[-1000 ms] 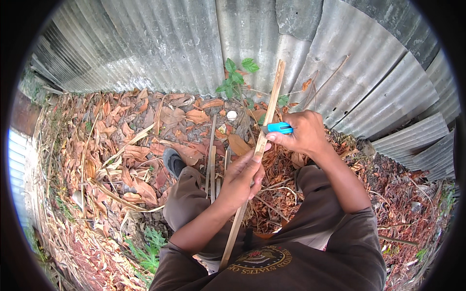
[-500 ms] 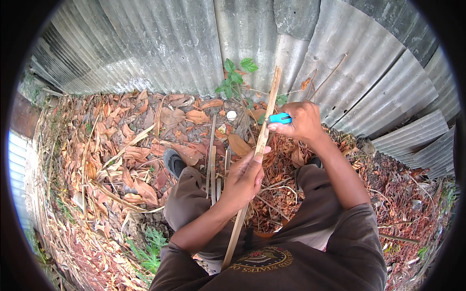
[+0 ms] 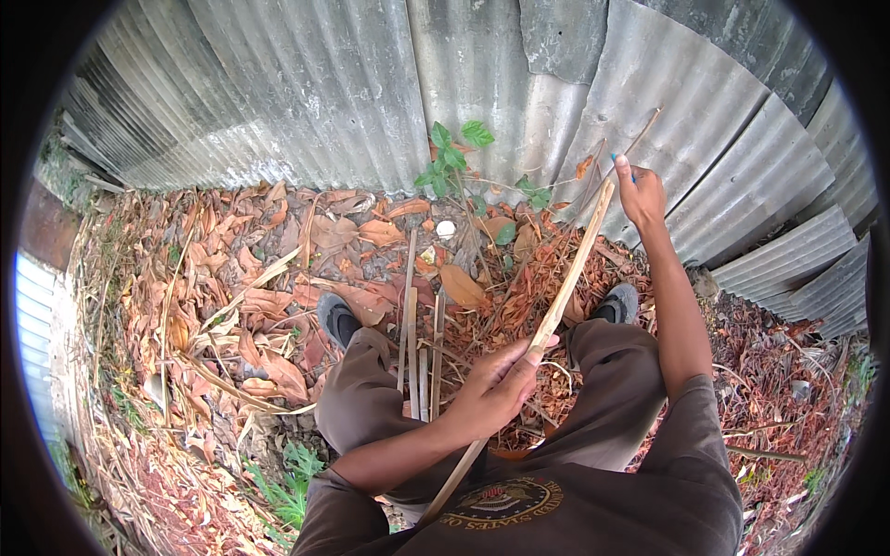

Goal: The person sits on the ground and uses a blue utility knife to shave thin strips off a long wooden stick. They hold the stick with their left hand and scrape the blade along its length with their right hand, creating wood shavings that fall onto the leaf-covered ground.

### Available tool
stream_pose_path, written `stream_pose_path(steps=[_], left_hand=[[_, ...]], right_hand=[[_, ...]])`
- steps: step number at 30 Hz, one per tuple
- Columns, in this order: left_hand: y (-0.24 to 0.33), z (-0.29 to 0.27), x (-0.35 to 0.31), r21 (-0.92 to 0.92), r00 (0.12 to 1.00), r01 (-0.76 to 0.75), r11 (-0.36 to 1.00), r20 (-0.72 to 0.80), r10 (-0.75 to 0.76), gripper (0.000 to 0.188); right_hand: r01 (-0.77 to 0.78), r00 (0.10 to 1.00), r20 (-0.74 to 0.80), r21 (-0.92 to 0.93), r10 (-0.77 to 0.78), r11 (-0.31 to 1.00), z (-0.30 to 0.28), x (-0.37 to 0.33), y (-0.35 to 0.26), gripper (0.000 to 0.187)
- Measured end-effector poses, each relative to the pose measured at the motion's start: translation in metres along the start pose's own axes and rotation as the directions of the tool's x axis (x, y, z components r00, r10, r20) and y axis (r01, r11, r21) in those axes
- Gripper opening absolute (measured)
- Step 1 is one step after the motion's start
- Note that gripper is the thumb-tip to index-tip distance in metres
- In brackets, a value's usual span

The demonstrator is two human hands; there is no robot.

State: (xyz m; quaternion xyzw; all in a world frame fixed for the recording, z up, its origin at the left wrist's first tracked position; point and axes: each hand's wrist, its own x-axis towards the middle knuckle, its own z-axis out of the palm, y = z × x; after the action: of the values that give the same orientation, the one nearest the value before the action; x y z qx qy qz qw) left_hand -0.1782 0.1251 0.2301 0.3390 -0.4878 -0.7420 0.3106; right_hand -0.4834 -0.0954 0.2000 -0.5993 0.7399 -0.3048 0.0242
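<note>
A long pale wooden strip (image 3: 575,269) slants up from near my lap toward the right, its far end close to the metal sheets. My left hand (image 3: 496,389) is wrapped round it at about its middle. Just past the strip's far tip is my right hand (image 3: 642,196), closed with the thumb raised. It grips a blue-handled knife (image 3: 614,157), mostly hidden by the fingers; its blade cannot be made out. Several more wooden strips (image 3: 412,324) lie on the ground between my feet.
Corrugated metal sheets (image 3: 306,93) form a wall ahead. A small green plant (image 3: 450,159) grows at its base, near a white round object (image 3: 446,229). Dry leaves (image 3: 264,301) cover the ground. A thin twig (image 3: 642,130) leans by my right hand.
My right hand with the knife has moved up and right, off the strip's side to beyond its tip. My left hand has shifted right and nearer me, tilting the strip further right.
</note>
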Motion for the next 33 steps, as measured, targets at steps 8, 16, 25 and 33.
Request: stream_pose_path(steps=[8, 16, 25, 33], left_hand=[[0.006, -0.029, 0.015, -0.229, 0.984, 0.027, 0.973, -0.163, -0.066, 0.041], [0.015, -0.027, 0.02, -0.185, 0.983, -0.016, 0.983, -0.185, -0.019, 0.042], [0.016, -0.017, 0.018, -0.028, 0.955, -0.049, 0.998, -0.294, 0.038, 0.039], [0.011, -0.02, 0.018, 0.112, 0.941, -0.062, 0.992, -0.326, 0.095, 0.039]], right_hand=[[0.362, 0.905, 0.212, 0.078, -0.37, 0.929, -0.028, -0.07, -0.075, 0.071], [0.546, 0.787, 0.23, 0.174, -0.573, 0.82, -0.026, -0.106, -0.108, 0.07], [0.606, 0.768, 0.161, 0.127, -0.62, 0.785, -0.024, -0.104, -0.109, 0.067], [0.666, 0.736, 0.047, 0.126, -0.676, 0.735, -0.007, -0.095, -0.104, 0.066]])
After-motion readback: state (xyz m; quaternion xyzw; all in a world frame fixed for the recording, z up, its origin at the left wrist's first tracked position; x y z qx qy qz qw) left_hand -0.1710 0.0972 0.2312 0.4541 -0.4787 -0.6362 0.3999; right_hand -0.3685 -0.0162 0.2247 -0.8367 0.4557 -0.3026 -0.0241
